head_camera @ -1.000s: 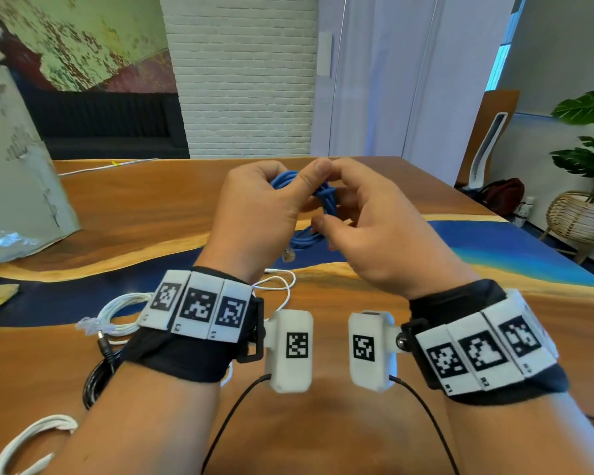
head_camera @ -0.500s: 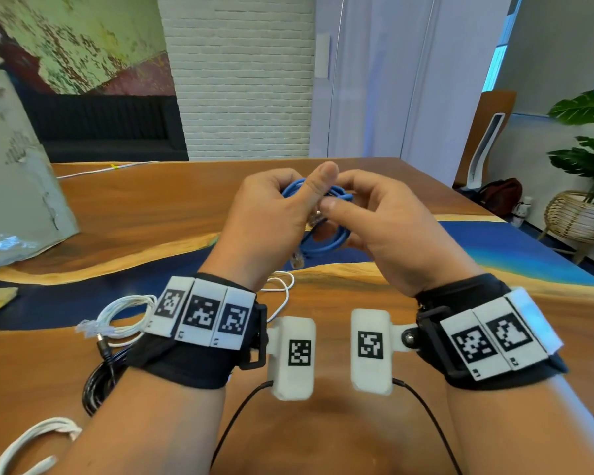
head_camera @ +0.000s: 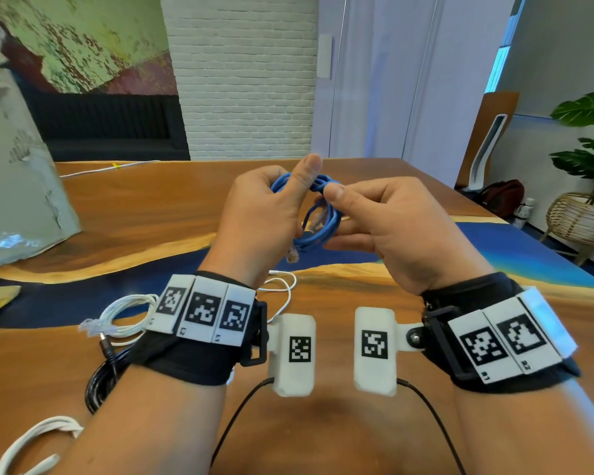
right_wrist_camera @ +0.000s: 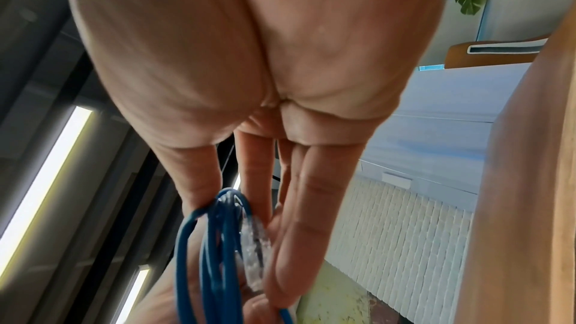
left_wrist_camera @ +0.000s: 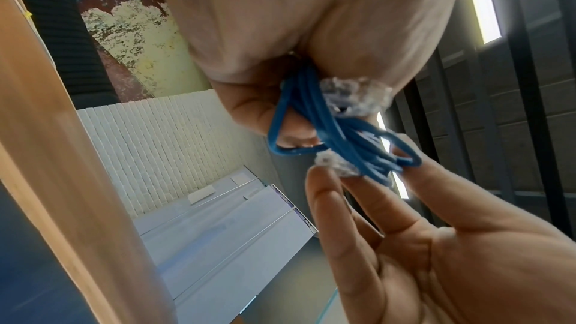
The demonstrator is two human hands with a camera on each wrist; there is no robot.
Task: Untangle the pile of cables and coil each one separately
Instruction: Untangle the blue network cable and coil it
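A blue network cable (head_camera: 327, 223), wound into a small coil, hangs above the wooden table (head_camera: 151, 214) between both hands. My left hand (head_camera: 271, 207) grips the coil's left side, fingers curled round the strands and thumb pointing up. My right hand (head_camera: 367, 214) pinches the coil's top right with its thumb, the fingers behind. One clear plug (head_camera: 292, 257) dangles below the coil; the other (right_wrist_camera: 254, 238) lies against my right fingers (right_wrist_camera: 299, 218). The left wrist view shows the strands (left_wrist_camera: 330, 129) bunched in the left fist.
On the table under my left forearm lie a coiled white cable (head_camera: 124, 313), a black cable (head_camera: 100, 382) with a barrel plug, a thin white cable (head_camera: 282, 286) and another white coil (head_camera: 31, 437). A grey bag (head_camera: 14, 166) stands far left.
Both hands have risen slightly and drawn a little apart. My left thumb has straightened upward, and the right thumb has shifted onto the coil's top. The coil shows more between them.
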